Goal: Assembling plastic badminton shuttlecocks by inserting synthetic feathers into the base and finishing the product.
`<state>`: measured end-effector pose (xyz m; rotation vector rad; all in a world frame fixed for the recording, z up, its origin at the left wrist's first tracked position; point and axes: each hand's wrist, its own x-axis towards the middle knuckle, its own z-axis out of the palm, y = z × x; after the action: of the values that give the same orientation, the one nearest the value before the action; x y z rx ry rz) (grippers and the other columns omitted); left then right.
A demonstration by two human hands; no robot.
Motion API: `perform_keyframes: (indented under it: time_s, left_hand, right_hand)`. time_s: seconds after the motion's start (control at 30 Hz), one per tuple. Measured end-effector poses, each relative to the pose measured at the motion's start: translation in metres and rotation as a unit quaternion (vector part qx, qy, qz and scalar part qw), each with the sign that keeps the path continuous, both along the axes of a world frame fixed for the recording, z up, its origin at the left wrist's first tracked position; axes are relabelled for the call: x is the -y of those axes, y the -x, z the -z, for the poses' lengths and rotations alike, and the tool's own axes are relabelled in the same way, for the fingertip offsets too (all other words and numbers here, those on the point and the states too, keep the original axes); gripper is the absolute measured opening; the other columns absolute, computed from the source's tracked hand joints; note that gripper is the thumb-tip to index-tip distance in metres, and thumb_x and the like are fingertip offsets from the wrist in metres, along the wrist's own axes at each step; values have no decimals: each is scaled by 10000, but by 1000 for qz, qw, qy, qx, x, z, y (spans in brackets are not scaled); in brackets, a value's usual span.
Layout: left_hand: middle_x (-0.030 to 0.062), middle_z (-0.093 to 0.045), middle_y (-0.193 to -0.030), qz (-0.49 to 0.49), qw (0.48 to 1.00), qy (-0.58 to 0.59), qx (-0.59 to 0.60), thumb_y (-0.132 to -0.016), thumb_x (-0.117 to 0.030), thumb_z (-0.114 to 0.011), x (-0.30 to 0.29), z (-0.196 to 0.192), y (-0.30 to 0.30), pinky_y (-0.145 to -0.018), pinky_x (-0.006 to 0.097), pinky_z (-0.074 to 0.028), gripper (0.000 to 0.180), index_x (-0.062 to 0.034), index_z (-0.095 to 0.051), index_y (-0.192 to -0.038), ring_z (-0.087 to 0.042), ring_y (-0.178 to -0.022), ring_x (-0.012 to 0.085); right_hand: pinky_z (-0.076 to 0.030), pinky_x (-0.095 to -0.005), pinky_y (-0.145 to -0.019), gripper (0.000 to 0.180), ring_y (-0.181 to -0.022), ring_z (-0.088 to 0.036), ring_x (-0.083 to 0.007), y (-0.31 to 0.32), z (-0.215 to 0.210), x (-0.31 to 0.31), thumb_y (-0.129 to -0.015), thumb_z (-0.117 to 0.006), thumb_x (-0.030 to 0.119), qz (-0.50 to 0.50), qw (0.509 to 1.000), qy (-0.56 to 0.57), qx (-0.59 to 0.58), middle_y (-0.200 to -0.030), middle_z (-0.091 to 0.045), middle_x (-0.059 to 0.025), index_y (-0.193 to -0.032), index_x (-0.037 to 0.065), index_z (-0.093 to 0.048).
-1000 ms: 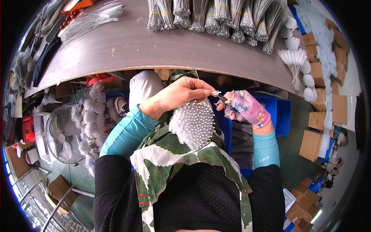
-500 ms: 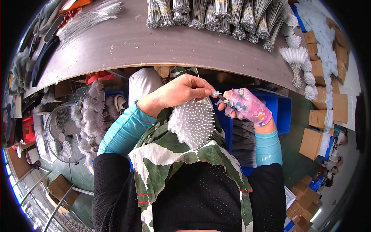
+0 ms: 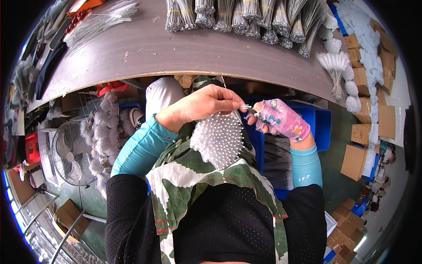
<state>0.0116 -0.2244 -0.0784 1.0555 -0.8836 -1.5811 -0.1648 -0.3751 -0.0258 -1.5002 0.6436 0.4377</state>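
My left hand (image 3: 211,103) is bare, its thumb and forefinger pinched on a small white-bristled brush (image 3: 246,107). The brush lies across the short gap between my hands. My right hand (image 3: 281,119), in a pink fingerless flowered glove, has its thumb and fingers drawn together at the brush's other end. How firmly it grips there is hard to see. A rounded bundle of white-tipped brushes (image 3: 218,140) rests on my camouflage apron, just below my left hand; its far side is hidden.
Bundles of wire-stemmed brushes (image 3: 250,12) line the back of the table (image 3: 176,55). Loose clear stems (image 3: 103,22) lie at its left. Below are a blue bin (image 3: 317,127) on the right and a fan (image 3: 72,152) on the left. Cardboard boxes (image 3: 354,162) stand far right.
Almost nothing differs. Both hands keep their places around the small brush, with only a very slight shift of the right hand.
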Motion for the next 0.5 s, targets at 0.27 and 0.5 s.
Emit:
perform_keyframes:
  time_s: [0.27,0.5]
  left_hand:
    - [-33,-598,-779,22,998,18,60,-913,-160,-557,2,1,-3,-664,204,-425,198,-12,-654,-1003,-504,-717,42]
    - [26,-658,-803,-38,986,64,148,-889,-154,-579,9,17,6,-701,243,-466,171,-22,-661,-961,-569,-756,78]
  right_hand:
    - [-378,-193,-474,377,-501,-478,-47,-4,-6,-3,-918,-513,335,-3,1000,21,9,-647,-590,-11,-797,-2,-630]
    - [-426,-213,-509,329,-543,-508,-56,-1,-15,-1,-912,-532,296,-27,999,23,15,-736,-645,-52,-818,-1,-635]
